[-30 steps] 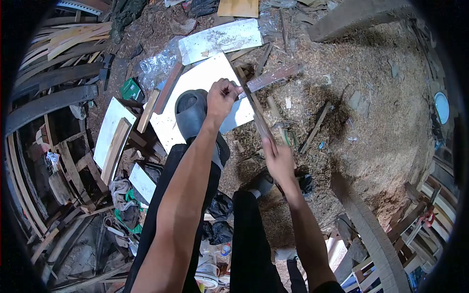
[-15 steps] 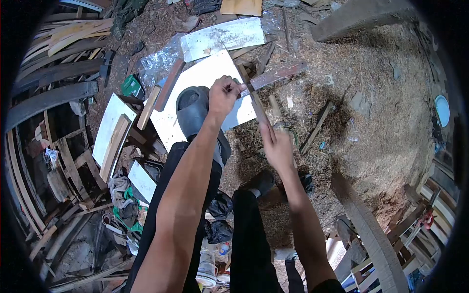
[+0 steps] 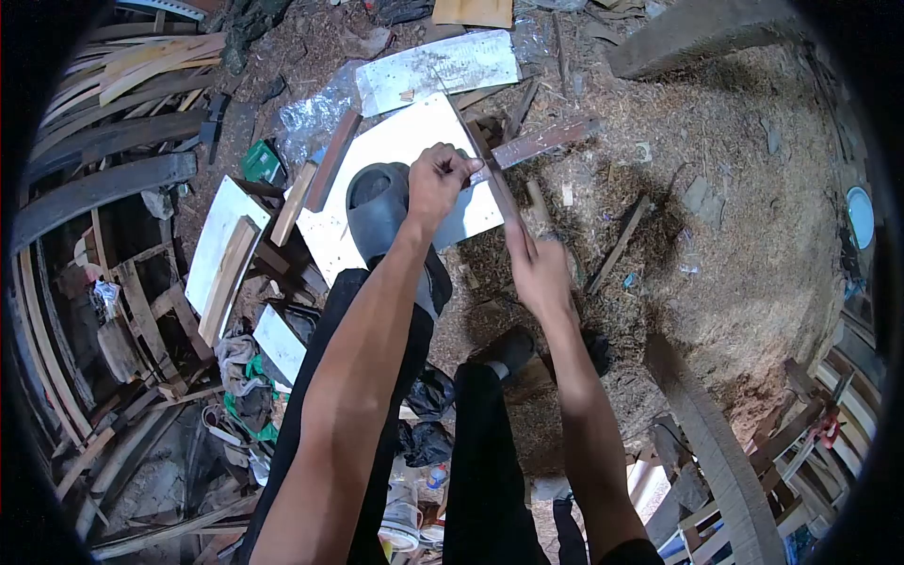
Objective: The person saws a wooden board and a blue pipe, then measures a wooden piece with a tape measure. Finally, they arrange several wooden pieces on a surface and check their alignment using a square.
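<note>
Head view: of your 2 hands, the right hand is wrapped round the lower end of a long, narrow, brown-grey saw-like tool. Tool slants across a flat, reddish-brown wooden strip, just beside your left hand. Left fingers curled at the strip's left end; cannot tell whether they close round it. Strip extends over a flat white panel; your dark-grey shoe rests on that panel.

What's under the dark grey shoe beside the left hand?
Around the shoe, large flat white board, likely continuing under. Beneath is covered; can't tell whether the reddish-brown wooden strip by the left hand reaches there.
</note>
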`<state>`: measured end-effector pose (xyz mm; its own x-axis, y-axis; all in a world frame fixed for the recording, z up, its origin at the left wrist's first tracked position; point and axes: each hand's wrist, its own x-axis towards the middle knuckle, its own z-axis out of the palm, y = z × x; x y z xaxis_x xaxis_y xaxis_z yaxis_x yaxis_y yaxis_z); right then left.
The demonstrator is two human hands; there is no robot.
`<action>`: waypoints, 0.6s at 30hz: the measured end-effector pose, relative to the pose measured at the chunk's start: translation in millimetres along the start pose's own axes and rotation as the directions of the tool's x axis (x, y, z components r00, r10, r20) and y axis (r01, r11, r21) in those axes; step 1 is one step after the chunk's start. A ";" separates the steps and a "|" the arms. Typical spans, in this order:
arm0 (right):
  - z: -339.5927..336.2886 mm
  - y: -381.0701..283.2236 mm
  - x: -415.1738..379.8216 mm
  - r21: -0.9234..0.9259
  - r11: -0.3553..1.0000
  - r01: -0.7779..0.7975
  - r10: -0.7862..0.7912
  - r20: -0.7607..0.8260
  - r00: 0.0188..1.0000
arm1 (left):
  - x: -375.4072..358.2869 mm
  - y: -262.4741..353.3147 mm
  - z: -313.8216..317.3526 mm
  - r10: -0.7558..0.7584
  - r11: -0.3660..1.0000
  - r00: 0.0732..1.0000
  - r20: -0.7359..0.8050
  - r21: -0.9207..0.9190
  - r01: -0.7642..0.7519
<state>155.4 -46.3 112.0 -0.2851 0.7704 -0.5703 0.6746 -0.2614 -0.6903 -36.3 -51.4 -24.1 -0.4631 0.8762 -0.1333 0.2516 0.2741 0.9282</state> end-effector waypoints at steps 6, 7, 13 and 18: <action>22.4 25.3 31.6 0.142 0.983 0.112 -0.099 -0.093 0.991 | 2.7 24.8 6.5 -0.143 0.989 0.977 -0.159 0.012 0.146; 17.6 28.6 33.1 0.330 0.937 0.115 -0.095 -0.077 0.992 | 5.9 26.2 10.7 -0.135 0.990 0.977 -0.163 0.007 0.138; -42.7 38.2 2.7 0.314 0.937 0.152 -0.118 -0.127 0.985 | 8.5 51.6 15.3 -0.054 0.819 0.971 -0.234 0.546 0.177; -51.0 66.7 -27.1 0.214 0.974 0.076 -0.060 -0.079 0.995 | 8.7 46.1 21.8 0.006 0.783 0.947 -0.321 0.590 0.195</action>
<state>242.9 -55.0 104.2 -0.2703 0.8284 -0.4906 0.4895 -0.3205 -0.8110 -10.2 -22.5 10.0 -0.7099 0.7043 -0.0092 0.6082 0.6195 0.4963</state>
